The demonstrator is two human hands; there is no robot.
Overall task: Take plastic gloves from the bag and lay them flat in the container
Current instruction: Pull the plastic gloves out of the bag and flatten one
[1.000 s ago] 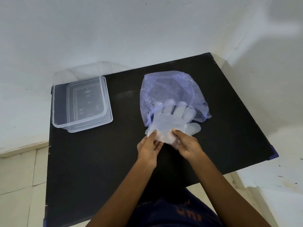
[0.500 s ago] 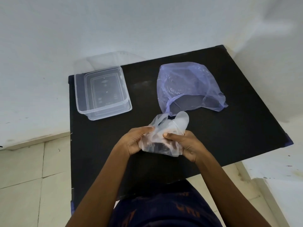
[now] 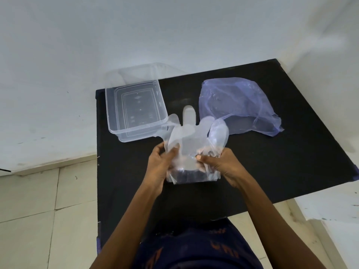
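A stack of clear plastic gloves is held up above the black table, finger ends pointing away from me. My left hand grips the gloves' left edge near the cuff. My right hand pinches the right edge, thumb on top. The pale purple plastic bag lies slack on the table to the right, its mouth facing me. The clear rectangular container sits at the table's back left corner, nothing visible inside.
White walls close in behind and to the right of the table. A tiled floor lies to the left and below. The table's near edge is just in front of my body.
Both hands pulled the gloves out of the bag, lifted them toward me and spread them open. The bag stays on the table, now slack.
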